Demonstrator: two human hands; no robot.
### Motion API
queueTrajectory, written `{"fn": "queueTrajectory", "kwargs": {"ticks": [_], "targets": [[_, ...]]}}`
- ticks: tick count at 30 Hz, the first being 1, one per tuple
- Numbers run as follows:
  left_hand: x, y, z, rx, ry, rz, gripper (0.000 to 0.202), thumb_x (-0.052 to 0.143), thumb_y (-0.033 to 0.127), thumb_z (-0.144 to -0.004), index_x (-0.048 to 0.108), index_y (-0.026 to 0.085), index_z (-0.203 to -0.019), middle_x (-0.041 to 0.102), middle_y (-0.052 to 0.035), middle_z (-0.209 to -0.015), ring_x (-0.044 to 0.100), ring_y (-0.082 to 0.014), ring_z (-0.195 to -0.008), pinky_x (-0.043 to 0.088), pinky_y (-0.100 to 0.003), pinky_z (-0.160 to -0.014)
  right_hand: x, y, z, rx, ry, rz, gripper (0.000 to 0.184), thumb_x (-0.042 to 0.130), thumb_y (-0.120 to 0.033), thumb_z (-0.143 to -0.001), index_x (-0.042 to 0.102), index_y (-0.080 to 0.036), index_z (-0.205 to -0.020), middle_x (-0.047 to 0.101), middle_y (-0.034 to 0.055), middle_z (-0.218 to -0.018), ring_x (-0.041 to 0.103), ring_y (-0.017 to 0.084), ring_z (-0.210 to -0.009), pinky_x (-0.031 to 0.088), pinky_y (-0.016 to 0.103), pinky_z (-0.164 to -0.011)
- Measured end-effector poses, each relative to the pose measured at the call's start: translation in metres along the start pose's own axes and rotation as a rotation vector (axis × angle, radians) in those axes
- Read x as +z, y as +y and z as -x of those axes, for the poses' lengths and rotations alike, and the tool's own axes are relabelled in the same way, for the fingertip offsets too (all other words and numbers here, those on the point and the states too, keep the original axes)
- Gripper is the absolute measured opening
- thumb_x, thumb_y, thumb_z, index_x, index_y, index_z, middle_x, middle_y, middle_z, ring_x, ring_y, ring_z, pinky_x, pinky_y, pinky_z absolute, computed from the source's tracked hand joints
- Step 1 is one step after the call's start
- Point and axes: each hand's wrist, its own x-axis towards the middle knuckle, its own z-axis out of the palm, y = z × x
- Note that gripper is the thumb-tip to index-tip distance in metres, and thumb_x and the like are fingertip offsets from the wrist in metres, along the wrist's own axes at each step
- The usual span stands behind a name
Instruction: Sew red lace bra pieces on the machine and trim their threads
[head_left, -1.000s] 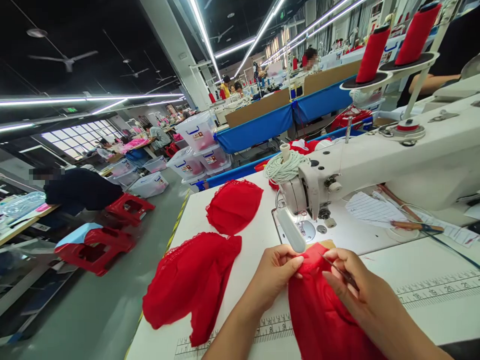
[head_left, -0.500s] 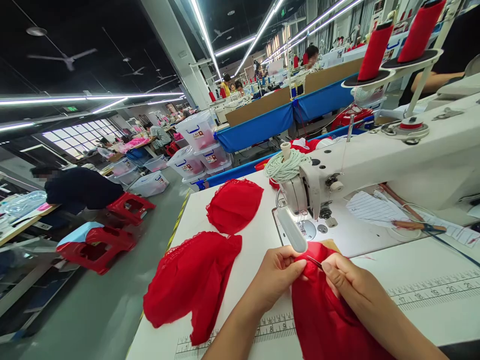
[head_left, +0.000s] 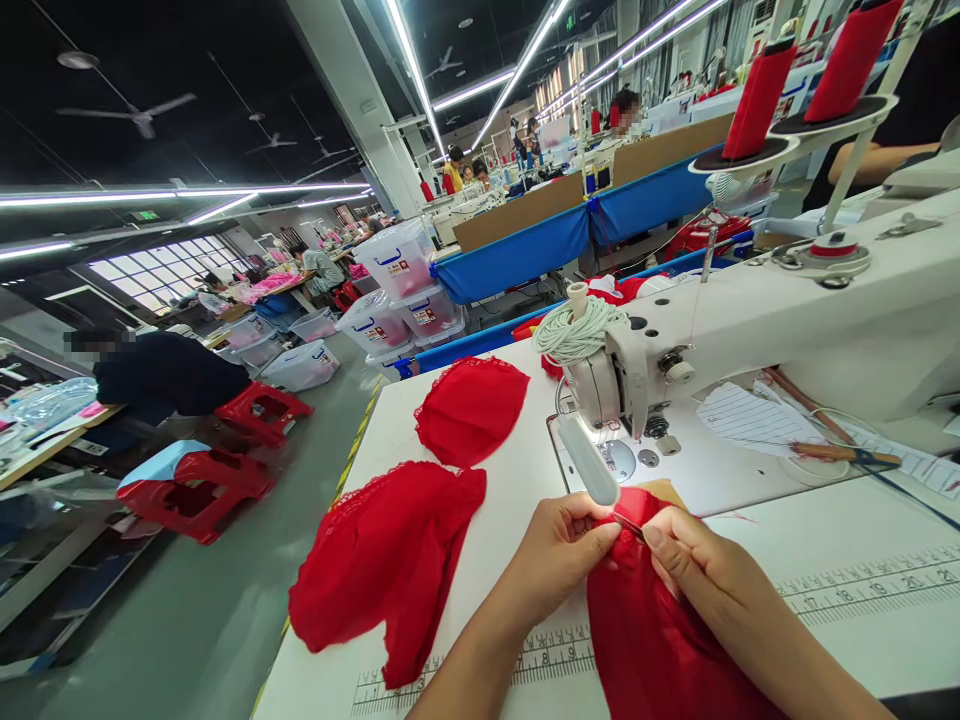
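Observation:
Between finger and thumb, my left hand (head_left: 568, 548) pinches the top edge of a red fabric piece (head_left: 637, 620) that hangs down over the table's front. My right hand (head_left: 694, 565) is closed on a slim dark metal tool (head_left: 628, 524), its tip against the fabric by my left fingertips. Most of the tool is hidden in the fingers, so its kind is unclear. Just beyond both hands stands the white sewing machine (head_left: 750, 318), a pale elongated lamp (head_left: 589, 462) at its head. Two lace-edged red pieces, a smaller one (head_left: 472, 410) and a larger one (head_left: 375, 560), lie to the left.
A ruler scale (head_left: 862, 590) runs along the table front. Wooden-handled scissors (head_left: 844, 455) and a paper sheet (head_left: 750, 418) lie under the machine arm. Red thread cones (head_left: 761, 100) stand at the upper right. Red stools (head_left: 195, 490) and clear plastic boxes (head_left: 394, 260) occupy the floor at left.
The view has shifted very slightly. Both hands keep their grip at the fabric edge, with the tool lying a little closer against it.

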Motion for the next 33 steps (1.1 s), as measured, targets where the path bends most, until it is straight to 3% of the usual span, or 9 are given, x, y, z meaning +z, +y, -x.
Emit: {"fn": "queueTrajectory", "kwargs": {"ticks": [11,18,26,33], "targets": [[0.0017,0.0018,-0.0001,0.004,-0.002,-0.023,0.035,0.077,0.047,-0.063,0.066,0.013,-0.067,0.056,0.0011,-0.059,0.047,-0.0097,-0.056,0.036,-0.024,-0.058,-0.0004,-0.0014,0.001,0.008,0.001,0.023,0.044,0.028,-0.061,-0.091,0.036,-0.025,-0.066,0.039,-0.0054,-0.056,0.04,0.014,-0.053,0.034,0.025,-0.05],[0.0002,-0.0002,-0.001,0.005,0.016,-0.077,0.037,0.075,0.049,-0.063,0.064,0.014,-0.067,0.054,0.0013,-0.058,0.045,-0.0102,-0.056,0.035,-0.025,-0.058,-0.001,-0.0025,0.0,-0.052,0.048,0.058,0.042,0.032,-0.055,-0.092,0.045,-0.025,-0.067,0.052,-0.0037,-0.058,0.049,0.015,-0.053,0.038,0.024,-0.05],[-0.0001,0.0005,-0.0014,0.014,0.015,-0.045,0.037,0.075,0.049,-0.064,0.063,0.014,-0.066,0.054,0.0012,-0.057,0.046,-0.0102,-0.056,0.034,-0.024,-0.057,-0.0032,-0.0005,0.002,-0.017,0.037,0.065,0.044,0.03,-0.059,-0.092,0.044,-0.024,-0.067,0.044,-0.0049,-0.055,0.045,0.014,-0.052,0.037,0.024,-0.051],[0.0013,-0.0014,0.0001,0.023,-0.008,-0.098,0.035,0.073,0.049,-0.065,0.066,0.015,-0.067,0.053,0.0009,-0.059,0.044,-0.0104,-0.057,0.032,-0.024,-0.056,0.0007,0.0052,-0.002,-0.067,0.027,0.064,0.042,0.032,-0.055,-0.092,0.05,-0.024,-0.07,0.052,-0.0035,-0.057,0.05,0.015,-0.053,0.039,0.024,-0.051]]}}
